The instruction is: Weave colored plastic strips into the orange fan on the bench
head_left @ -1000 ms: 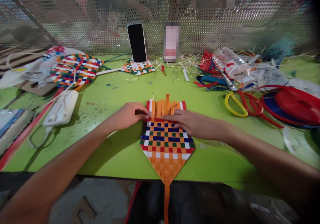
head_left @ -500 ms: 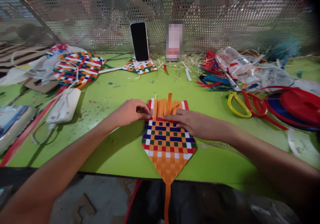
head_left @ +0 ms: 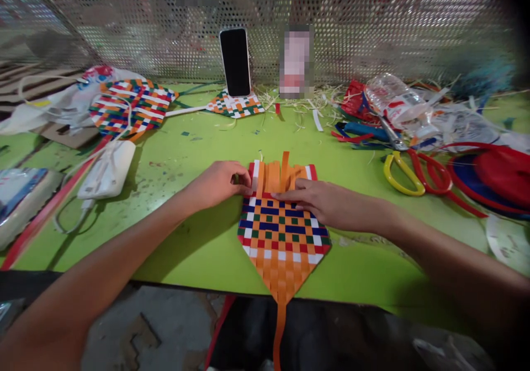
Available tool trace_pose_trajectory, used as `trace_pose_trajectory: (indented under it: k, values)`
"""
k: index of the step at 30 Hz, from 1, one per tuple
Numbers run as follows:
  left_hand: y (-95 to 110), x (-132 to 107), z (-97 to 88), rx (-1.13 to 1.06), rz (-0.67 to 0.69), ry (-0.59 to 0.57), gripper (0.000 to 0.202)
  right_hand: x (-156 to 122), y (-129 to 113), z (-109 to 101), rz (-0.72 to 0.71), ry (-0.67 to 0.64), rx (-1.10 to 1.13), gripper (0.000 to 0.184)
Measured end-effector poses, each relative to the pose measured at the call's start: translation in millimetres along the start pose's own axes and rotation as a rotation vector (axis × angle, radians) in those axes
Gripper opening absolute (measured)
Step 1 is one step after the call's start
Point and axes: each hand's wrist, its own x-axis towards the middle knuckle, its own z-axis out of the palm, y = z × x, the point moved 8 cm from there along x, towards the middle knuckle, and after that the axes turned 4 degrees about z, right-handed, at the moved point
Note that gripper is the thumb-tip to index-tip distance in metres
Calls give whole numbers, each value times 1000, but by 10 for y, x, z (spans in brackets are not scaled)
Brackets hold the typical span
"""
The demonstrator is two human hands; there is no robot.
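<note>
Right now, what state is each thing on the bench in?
Woven fan: flat on the green table, top orange strips loose, unwoven.
Left hand: pinching the fan's upper left edge.
Right hand: fingers flat on the top woven row.
Phone: propped upright, screen dark.
Scissors: lying flat, untouched.
Finished fan: lying flat, far left.

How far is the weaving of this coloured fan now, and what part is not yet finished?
Done: the woven fan has a tight checked body from its lower point to the top row. In hand: the left hand pinches the upper left edge; the right hand presses flat on the top row. Left: the orange strips above stand loose and unwoven, and the orange tail hangs over the table edge.
</note>
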Motion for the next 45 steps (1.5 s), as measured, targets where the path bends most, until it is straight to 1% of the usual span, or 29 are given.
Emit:
trace_pose_trajectory:
  k: [2,5,8,11,13,15,18,20,22,24,27,30,32,35,37,40,43,45]
  values:
    - [-7,14,2,32,-12,-21,12,3,-1,-10,-6,11,8,59]
    - [-22,59,22,130,-59,-100,10,8,-4,-17,-9,18,20,58]
    - [22,113,40,249,-84,-169,10,18,-10,-25,-3,16,19,58]
    - [84,141,73,306,-71,-195,10,26,-33,-39,-12,11,14,58]
    - [72,131,95,308,-69,-192,11,27,-45,-43,-16,4,14,58]
    - [16,101,90,274,-72,-163,13,24,-41,-36,-2,-7,18,58]
    - [-79,47,56,134,-53,-127,17,9,-25,-13,22,-16,27,57]
    - [-86,28,38,11,-1,-136,18,-3,-17,8,27,-22,27,58]
    - [-72,22,30,-68,32,-154,21,-10,-9,25,29,-25,21,59]
    - [-87,21,48,-83,-4,-170,24,-13,-7,35,23,-26,15,60]
    - [-123,16,72,-39,-93,-131,34,-10,-18,22,-5,-8,9,60]
    - [-105,26,48,52,-126,-70,27,-4,-29,-6,-23,20,5,56]
    - [-83,62,38,124,-149,-102,24,1,-32,-17,-21,23,4,54]
    - [-19,162,43,242,-170,-235,27,11,-39,-34,-5,23,2,53]
    - [38,236,35,332,-186,-290,25,19,-43,-44,11,17,4,54]
    - [138,312,44,417,-196,-313,16,29,-54,-40,22,-8,11,56]
    - [205,322,86,434,-202,-327,15,25,-58,-38,29,-11,35,58]
    - [221,318,82,435,-206,-305,16,21,-53,-41,39,-4,48,60]
